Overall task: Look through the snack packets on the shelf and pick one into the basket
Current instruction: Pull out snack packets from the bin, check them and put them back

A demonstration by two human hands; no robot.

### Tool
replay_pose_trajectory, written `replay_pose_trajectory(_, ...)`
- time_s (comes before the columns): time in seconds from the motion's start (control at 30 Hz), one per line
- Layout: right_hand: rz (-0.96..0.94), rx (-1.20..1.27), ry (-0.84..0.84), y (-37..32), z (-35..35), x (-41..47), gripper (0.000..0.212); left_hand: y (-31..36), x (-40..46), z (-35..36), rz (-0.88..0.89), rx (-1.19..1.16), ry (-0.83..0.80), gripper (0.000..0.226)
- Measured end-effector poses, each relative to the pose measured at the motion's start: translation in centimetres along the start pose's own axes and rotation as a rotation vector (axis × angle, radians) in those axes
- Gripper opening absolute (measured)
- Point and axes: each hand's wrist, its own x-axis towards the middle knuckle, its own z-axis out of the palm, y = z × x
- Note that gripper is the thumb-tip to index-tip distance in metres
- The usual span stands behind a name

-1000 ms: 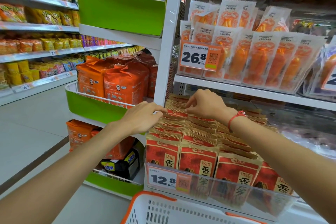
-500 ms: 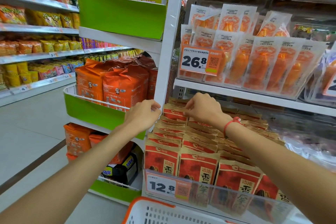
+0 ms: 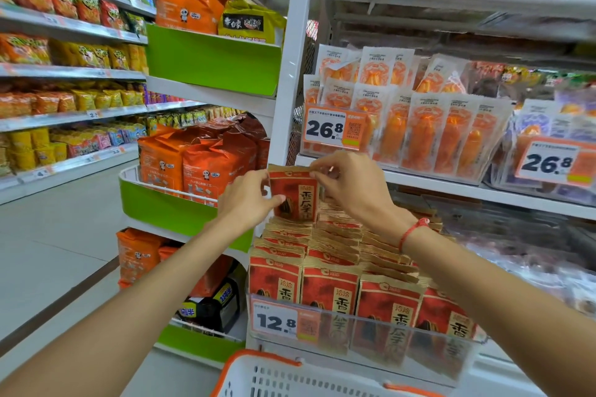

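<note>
One red-and-brown snack packet (image 3: 295, 195) with black characters is lifted upright above the rows of the same packets (image 3: 329, 271) on the shelf. My left hand (image 3: 246, 200) pinches its left edge. At the packet's top right corner my right hand (image 3: 351, 185) pinches it, a red string round the wrist. A white basket (image 3: 274, 379) with an orange rim sits at the bottom of the view, below the shelf front.
A clear plastic guard with a 12.8 price tag (image 3: 277, 321) fronts the packets. The shelf above (image 3: 451, 185) holds orange sausage packs and 26.8 tags. A green end rack (image 3: 174, 206) with orange bags stands at left, beside an aisle of snack shelves.
Both hands were on the packet tops at the back of the row; now they have pulled one packet up and hold it upright. The view has tilted upward.
</note>
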Motion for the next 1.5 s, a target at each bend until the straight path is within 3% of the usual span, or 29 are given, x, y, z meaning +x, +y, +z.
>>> replay_pose_trajectory(0.2,-0.044,0.159,0.167,-2.5,-3.9,-1.4,0.014,2.3,-3.0,-3.7,0.128,-0.156,0.215,0.029)
replay_pose_trajectory(0.33,0.004,0.331,0.199,-3.7,-5.3,-3.1,0.025,3.4,-6.1,-5.7,0.146,-0.216,0.261,0.022)
replay_pose_trajectory(0.5,0.089,0.470,0.152,-4.8,-4.5,-7.8,0.025,3.4,-10.9,-6.0,0.143,-0.489,0.147,0.019)
replay_pose_trajectory(0.7,0.186,0.560,0.058,-5.3,-2.3,-14.3,0.015,0.7,-16.1,-3.9,0.049,-0.582,-0.053,0.021)
replay_pose_trajectory(0.83,0.258,0.570,-0.009,-5.4,-0.5,-17.2,0.026,-0.9,-18.2,-2.5,-0.067,-0.596,-0.230,0.021)
replay_pose_trajectory(0.93,0.287,0.525,-0.058,-5.3,1.1,-19.0,0.049,-1.9,-18.9,-1.4,-0.137,-0.570,-0.331,0.018)
replay_pose_trajectory(1.1,0.272,0.577,-0.143,-4.6,1.9,-19.8,0.059,-3.3,-19.3,-0.1,-0.276,-0.657,-0.288,0.035)
replay_pose_trajectory(1.33,0.277,0.701,-0.247,-4.0,3.0,-20.6,0.025,-4.5,-19.7,0.7,-0.209,-0.478,-0.340,0.015)
replay_pose_trajectory(1.5,0.294,0.673,-0.190,-4.2,3.5,-20.9,0.030,-4.5,-19.5,0.7,-0.154,-0.454,-0.265,0.009)
